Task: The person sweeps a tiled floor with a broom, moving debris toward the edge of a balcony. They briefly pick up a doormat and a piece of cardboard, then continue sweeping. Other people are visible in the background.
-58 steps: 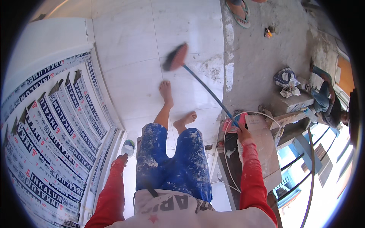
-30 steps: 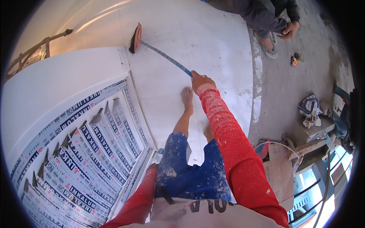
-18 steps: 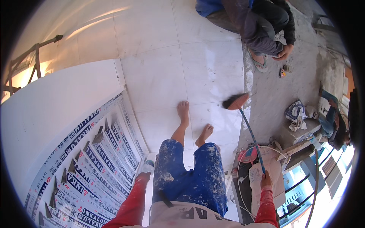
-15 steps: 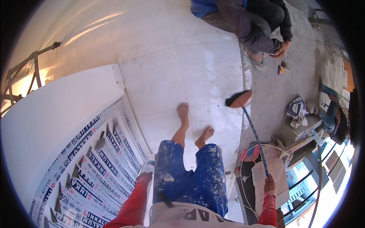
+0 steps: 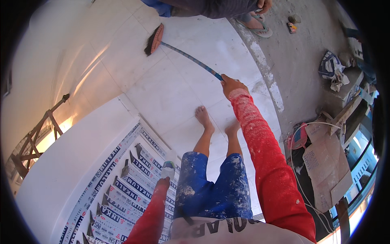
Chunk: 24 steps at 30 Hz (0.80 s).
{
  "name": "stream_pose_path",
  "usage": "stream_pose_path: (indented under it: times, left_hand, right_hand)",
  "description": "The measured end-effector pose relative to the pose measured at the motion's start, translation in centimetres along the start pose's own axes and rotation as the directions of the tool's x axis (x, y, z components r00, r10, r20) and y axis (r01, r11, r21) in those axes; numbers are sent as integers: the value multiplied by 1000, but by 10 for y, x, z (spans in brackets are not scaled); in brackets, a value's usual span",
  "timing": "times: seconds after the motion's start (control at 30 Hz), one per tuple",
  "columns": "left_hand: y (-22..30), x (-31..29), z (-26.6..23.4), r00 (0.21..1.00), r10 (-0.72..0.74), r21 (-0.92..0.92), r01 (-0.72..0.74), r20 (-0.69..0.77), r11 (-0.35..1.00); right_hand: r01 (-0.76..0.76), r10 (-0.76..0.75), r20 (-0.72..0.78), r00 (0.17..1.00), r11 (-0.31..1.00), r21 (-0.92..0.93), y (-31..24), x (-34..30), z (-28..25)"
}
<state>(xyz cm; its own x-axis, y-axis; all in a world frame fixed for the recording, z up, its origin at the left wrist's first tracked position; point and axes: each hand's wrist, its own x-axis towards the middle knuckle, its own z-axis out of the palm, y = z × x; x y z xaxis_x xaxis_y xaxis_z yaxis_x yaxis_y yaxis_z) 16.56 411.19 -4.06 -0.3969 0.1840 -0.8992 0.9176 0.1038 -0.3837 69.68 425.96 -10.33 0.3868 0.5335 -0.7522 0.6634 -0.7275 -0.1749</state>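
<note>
My right hand (image 5: 234,86) is wrapped round the end of a broom's blue banded handle (image 5: 191,59). The broom head (image 5: 155,39), orange-brown with dark bristles, is out over the white tiled floor (image 5: 187,79) ahead and to the left. Low beside my left thigh, my left hand (image 5: 163,182) is closed on a pale bottle-like container (image 5: 169,164) with a green and blue band. Its lower part is hidden by the hand. My bare feet (image 5: 203,115) are on the tiles between the two hands.
A person (image 5: 211,8) in flip-flops is at the far edge. Film-wrapped panels (image 5: 134,179) with dark brackets line my left, below a white ledge (image 5: 89,142). Cardboard (image 5: 325,162), a cable, a pink basket (image 5: 299,137) and a bag (image 5: 331,67) lie right. A metal frame (image 5: 38,134) stands far left.
My right arm has swung forward and inward, carrying the broom head from the right edge of the tiles to far left. The left hand still grips the container. The view has shifted.
</note>
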Motion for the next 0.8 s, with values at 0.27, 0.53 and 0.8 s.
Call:
stream_pose_path:
  times: [0.27, 0.53, 0.8]
  left_hand:
    - [-33, 2, 65, 995, -85, -39, 84, -48, 996]
    - [-17, 36, 78, 981, 192, 347, -168, -35, 923]
    - [71, -33, 54, 956, 112, 173, -66, -272, 983]
  right_hand:
    - [-387, 383, -111, 917, 922, -8, 317, -248, -38]
    - [-193, 205, -127, 970, 975, 106, 279, -214, -64]
    - [-295, 292, 48, 955, 950, 100, 319, -169, 18]
